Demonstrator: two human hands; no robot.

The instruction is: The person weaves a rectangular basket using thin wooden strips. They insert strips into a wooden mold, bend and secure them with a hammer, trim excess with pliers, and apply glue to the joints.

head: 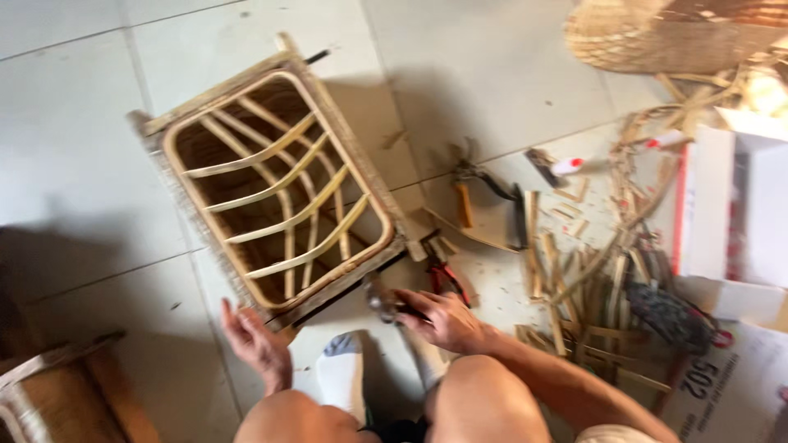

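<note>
Rattan frame (275,184) between both hands (353,332)

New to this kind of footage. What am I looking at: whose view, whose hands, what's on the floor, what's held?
There is one picture, taken by a camera on a person's head looking down at their own knees, socked feet and bare hands; no machine is involved. They sit over a pale tiled floor. In front lies a rattan frame, a rectangular rim with curved slats. The left hand rests open at its near corner. The right hand grips a hammer beside that corner; the picture is blurred, so detail is limited. To the right lie red-handled pliers, more hand tools, cut rattan pieces and a woven basket.
</note>
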